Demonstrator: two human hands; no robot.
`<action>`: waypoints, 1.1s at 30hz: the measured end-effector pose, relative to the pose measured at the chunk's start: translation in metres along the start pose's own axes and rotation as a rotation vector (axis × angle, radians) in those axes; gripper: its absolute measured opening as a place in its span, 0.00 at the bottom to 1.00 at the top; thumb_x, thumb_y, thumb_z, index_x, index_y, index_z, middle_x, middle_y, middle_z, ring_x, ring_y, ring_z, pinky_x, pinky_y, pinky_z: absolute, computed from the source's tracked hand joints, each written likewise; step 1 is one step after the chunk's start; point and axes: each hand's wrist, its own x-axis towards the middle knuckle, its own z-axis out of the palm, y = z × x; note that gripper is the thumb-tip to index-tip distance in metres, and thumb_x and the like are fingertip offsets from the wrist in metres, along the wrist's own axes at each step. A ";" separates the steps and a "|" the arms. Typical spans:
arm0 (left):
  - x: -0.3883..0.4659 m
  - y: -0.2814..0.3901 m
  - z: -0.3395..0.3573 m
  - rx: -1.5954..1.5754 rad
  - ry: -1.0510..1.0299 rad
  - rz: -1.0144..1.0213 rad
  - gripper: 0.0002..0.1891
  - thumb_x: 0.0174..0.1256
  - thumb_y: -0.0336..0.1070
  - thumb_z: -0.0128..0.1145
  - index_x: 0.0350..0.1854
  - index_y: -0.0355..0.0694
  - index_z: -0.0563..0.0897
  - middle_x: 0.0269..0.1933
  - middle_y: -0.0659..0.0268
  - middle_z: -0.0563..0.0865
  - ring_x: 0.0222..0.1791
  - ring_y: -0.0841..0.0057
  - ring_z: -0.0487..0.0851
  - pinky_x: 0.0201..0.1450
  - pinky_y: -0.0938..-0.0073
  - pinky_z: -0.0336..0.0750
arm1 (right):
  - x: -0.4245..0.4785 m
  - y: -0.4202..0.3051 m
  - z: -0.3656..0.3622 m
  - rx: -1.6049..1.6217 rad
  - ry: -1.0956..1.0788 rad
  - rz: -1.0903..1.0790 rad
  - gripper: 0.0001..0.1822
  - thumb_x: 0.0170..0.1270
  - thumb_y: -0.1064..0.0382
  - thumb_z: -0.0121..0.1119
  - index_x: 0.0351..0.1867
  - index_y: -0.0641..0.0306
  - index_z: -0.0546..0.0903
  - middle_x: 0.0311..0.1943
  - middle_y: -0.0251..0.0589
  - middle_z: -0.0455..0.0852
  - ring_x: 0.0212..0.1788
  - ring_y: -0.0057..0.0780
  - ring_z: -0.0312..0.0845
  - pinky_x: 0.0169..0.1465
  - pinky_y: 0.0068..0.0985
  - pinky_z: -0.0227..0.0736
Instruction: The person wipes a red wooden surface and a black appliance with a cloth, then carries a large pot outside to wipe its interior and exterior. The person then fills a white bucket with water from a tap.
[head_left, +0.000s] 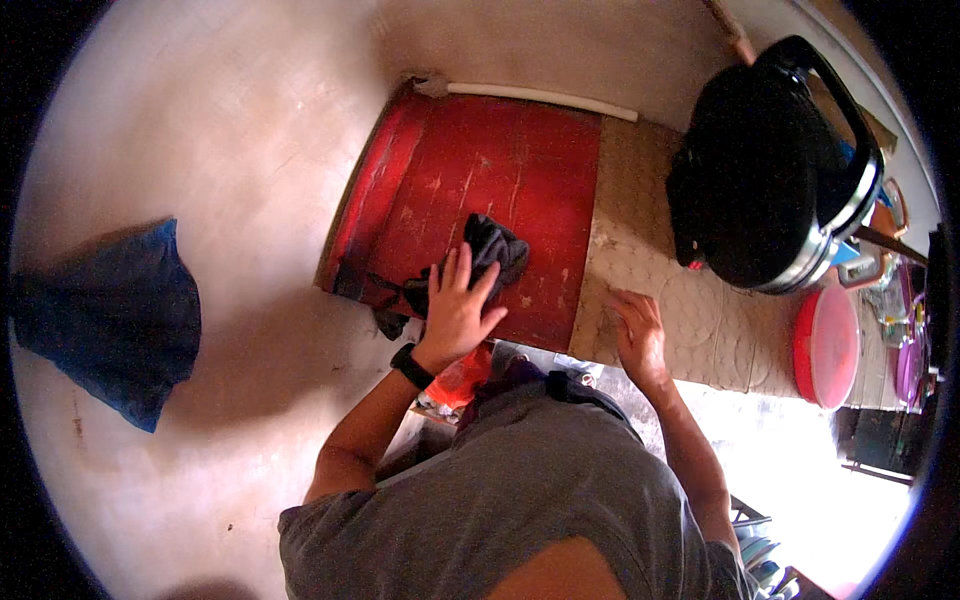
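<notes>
My left hand (463, 304), with a dark band on its wrist, lies spread over a crumpled black cloth (501, 246). Under the cloth is a red tabletop (536, 180) with worn, scratched paint. More dark material trails from the cloth past the table's near left edge. Over the patterned tan covering (637, 247) to the right, my right hand (639, 330) holds nothing; its fingers are loosely bent and slightly apart. I cannot tell whether it touches the surface.
A large black appliance (757, 172) with a handle stands at the back right. Nearer are a red round container (826, 346) with a translucent lid and a purple container (909, 367). A white tube (540, 100) lies along the back edge. Dark blue cloth (112, 322) hangs on the left wall.
</notes>
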 end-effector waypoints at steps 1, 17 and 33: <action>-0.002 0.000 0.006 0.058 -0.036 0.048 0.33 0.52 0.44 0.63 0.62 0.43 0.69 0.65 0.42 0.62 0.64 0.45 0.61 0.60 0.38 0.57 | -0.006 0.005 -0.002 -0.054 0.013 -0.005 0.18 0.46 0.76 0.53 0.42 0.66 0.81 0.46 0.48 0.80 0.51 0.47 0.73 0.55 0.36 0.70; 0.247 -0.144 0.108 0.217 0.220 -0.156 0.26 0.63 0.43 0.53 0.63 0.38 0.68 0.62 0.41 0.68 0.66 0.50 0.62 0.67 0.52 0.56 | -0.024 0.021 0.009 -0.229 0.054 -0.057 0.16 0.45 0.72 0.54 0.39 0.67 0.79 0.46 0.50 0.79 0.48 0.50 0.74 0.51 0.40 0.71; 0.097 0.012 0.064 -0.240 -0.010 0.610 0.17 0.54 0.34 0.57 0.48 0.43 0.79 0.51 0.50 0.74 0.50 0.51 0.73 0.50 0.55 0.71 | -0.030 0.026 0.004 -0.170 0.115 -0.030 0.14 0.46 0.69 0.56 0.38 0.66 0.80 0.44 0.49 0.78 0.49 0.49 0.72 0.51 0.40 0.71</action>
